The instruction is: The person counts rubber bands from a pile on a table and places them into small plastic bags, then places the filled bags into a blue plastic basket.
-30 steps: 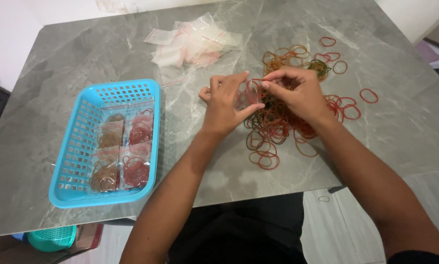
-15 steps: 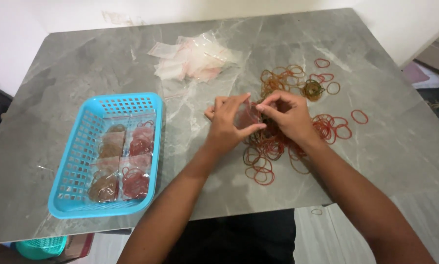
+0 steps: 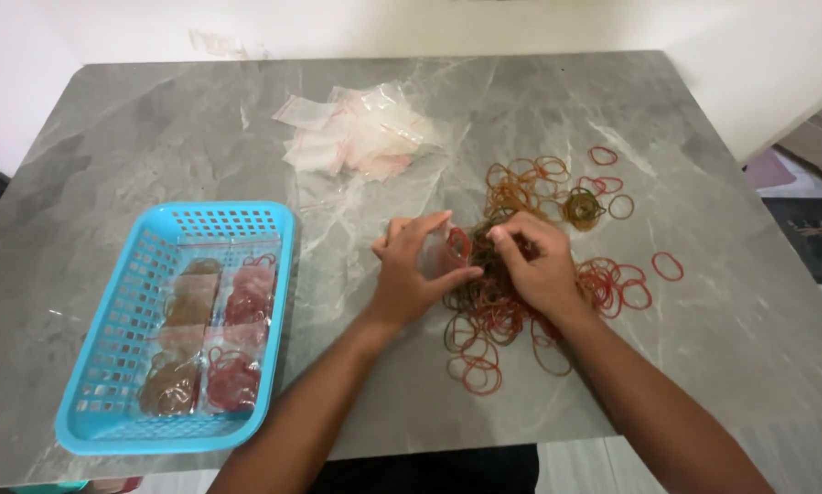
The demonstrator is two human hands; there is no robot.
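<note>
I see my left hand pinching one small clear bag, and my right hand closed on a few rubber bands over the loose pile at the table centre. One blue basket holds about six filled bags. The empty bags overlap, so I cannot count them.

Grey marble table with a blue basket and spare bags

A grey marble-look table fills the view. On its left part sits a light blue plastic basket with a mesh wall, holding small filled bags in two rows, brownish on the left, reddish on the right. A loose heap of empty clear bags lies towards the far edge. Beyond the right edge, what may be a dark mat lies on the floor.
</note>
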